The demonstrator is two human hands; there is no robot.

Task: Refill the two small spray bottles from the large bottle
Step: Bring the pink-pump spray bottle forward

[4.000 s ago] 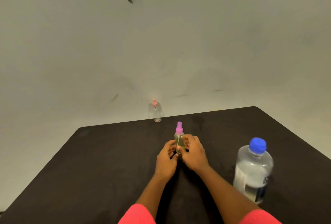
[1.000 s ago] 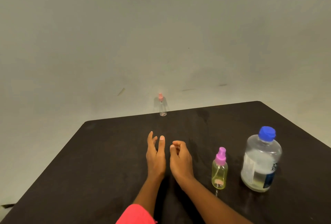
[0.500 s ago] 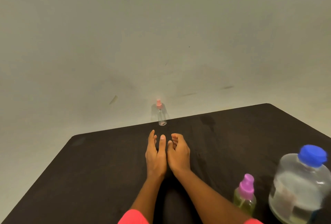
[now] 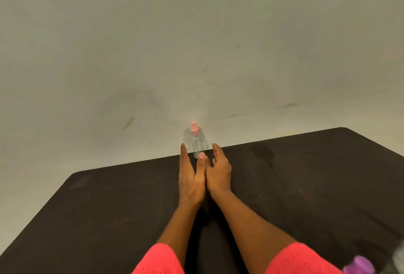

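A small clear spray bottle point(image 4: 196, 142) with a pale pink top stands upright at the far edge of the dark table point(image 4: 109, 208). My left hand point(image 4: 190, 177) and my right hand point(image 4: 218, 168) reach side by side toward it, fingers extended on either side of its base; neither holds it. The purple top of the other small spray bottle point(image 4: 359, 266) shows blurred at the bottom right corner. Just right of it, a blurred grey sliver at the frame edge is all that shows of the large bottle point(image 4: 399, 256).
The table's far edge runs just behind the clear bottle, with a plain pale wall point(image 4: 196, 44) beyond it. The left table edge slants down to the lower left. Pink sleeves point(image 4: 161, 260) cover my upper arms.
Both hands have moved forward from the table's middle to the clear bottle at the far edge. The view shifted, pushing the purple-topped bottle and the large bottle almost out of frame.
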